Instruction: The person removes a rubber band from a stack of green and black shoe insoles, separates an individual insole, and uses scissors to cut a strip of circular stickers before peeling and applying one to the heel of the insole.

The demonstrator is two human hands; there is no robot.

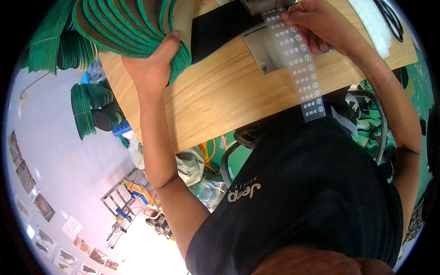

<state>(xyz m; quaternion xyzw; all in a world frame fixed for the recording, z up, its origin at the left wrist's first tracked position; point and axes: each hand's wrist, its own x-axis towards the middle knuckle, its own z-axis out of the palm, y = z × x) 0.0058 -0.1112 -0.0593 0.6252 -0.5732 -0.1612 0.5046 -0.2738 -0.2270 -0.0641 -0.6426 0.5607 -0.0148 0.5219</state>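
My left hand (pixel 153 66) is closed around a fanned stack of green-edged insoles (pixel 123 30), its thumb lying over the near edges. The stack is at the table's far left, and its upper part runs out of the picture. My right hand (pixel 327 25) pinches a clear label strip (pixel 306 68) near its top, thumb on the left edge. White printed marks repeat down the strip, whose lower end hangs over the table's near edge. Beneath the strip is a shiny metal plate (pixel 266 55), and a metal machine part (pixel 266 5) stands just beyond it.
The wooden table (pixel 215 96) carries a black sheet (pixel 217 30) between the insoles and metal plate. White padding (pixel 373 27) and a black cable (pixel 389 18) lie at the far right. More insole bundles (pixel 91 105) sit left of the table. A grey curved tube (pixel 380 119) is below right.
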